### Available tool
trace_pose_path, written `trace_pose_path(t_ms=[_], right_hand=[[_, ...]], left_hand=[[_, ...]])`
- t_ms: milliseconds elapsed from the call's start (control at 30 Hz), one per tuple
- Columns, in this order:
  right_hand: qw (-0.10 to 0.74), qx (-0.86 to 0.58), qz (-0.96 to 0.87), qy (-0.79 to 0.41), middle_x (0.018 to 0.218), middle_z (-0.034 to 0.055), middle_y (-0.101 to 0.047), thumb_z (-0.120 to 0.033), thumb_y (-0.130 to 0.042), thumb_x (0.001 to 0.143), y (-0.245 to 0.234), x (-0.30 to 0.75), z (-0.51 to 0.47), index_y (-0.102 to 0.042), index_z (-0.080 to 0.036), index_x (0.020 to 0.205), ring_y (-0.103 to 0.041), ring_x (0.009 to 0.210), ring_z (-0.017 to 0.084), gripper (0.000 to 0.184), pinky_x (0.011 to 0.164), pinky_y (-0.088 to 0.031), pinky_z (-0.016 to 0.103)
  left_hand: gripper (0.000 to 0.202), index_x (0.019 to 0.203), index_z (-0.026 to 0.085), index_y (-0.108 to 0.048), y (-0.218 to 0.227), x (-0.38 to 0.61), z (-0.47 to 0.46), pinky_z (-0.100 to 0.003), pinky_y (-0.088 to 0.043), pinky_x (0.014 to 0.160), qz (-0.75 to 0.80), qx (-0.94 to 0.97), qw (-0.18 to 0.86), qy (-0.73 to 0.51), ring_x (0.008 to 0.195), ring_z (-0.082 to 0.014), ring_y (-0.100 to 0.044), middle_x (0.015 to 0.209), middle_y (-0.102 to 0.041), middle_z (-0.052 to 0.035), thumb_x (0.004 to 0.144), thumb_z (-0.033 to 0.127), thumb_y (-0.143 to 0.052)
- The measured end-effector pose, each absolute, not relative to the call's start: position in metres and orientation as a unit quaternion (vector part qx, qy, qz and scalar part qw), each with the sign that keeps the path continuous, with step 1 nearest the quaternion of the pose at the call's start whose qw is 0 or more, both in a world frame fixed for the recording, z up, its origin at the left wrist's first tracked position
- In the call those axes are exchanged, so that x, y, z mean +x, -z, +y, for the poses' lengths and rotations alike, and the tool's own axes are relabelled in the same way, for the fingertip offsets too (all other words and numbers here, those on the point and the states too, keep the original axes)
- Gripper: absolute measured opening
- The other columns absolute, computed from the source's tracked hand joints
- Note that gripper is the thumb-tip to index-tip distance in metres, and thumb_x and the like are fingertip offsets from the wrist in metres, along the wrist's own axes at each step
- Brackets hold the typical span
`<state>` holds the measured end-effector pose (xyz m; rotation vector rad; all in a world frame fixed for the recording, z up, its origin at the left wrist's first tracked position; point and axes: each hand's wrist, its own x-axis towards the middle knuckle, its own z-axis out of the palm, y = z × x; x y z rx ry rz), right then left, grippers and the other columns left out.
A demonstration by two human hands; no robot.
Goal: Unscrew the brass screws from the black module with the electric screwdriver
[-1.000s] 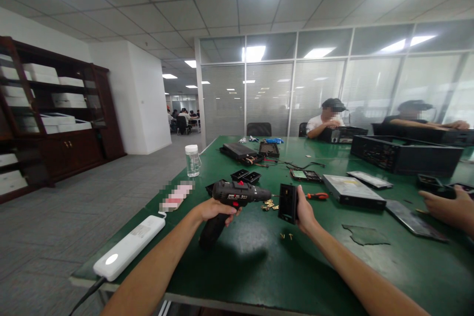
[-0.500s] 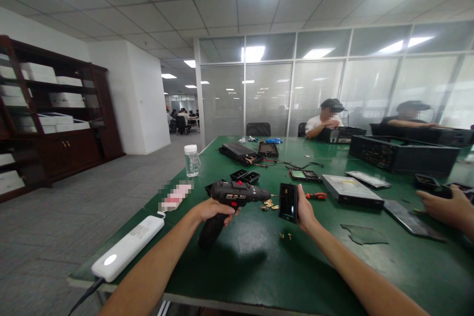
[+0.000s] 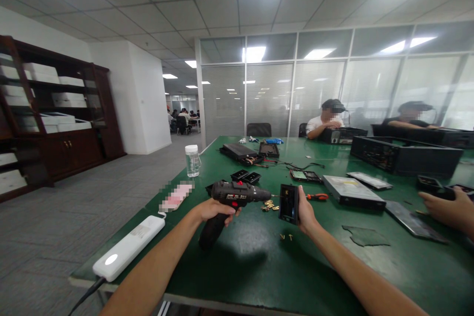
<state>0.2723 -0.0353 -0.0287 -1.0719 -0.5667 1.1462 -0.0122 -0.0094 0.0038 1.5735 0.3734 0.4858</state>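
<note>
Right hand (image 3: pixel 305 210) is clasping and slightly turning black part (image 3: pixel 288 211), left hand (image 3: pixel 217 209) is gripping drill (image 3: pixel 240 193); bit (image 3: pixel 275 196) is staying aimed there, work seemingly continuing

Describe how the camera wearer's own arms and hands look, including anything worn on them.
The left hand and the right hand are both ungloved. The forearms are bare, with no sleeve, watch or bracelet in view.

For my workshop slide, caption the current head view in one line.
Left hand points a drill at a black part held in the right hand above a green table.
</note>
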Motion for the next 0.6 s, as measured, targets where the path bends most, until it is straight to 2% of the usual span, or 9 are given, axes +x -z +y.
trace_pose_path(t_ms=[600], right_hand=[[0.669, -0.481, -0.253, -0.507, 0.056, 0.0032, -0.061, -0.062, -0.048, 0.062, 0.0280, 0.2730, -0.0362, -0.058, -0.017, 0.080, -0.058, 0.052, 0.020, 0.050, 0.051, -0.049, 0.035]], left_hand=[[0.032, 0.093, 0.008, -0.052, -0.0038, -0.0127, -0.0087, -0.024, -0.041, 0.052, 0.157, 0.700, 0.663, -0.214, 0.053, -0.0085, -0.048, 0.084, -0.051, -0.0085, 0.067, 0.026, -0.059]])
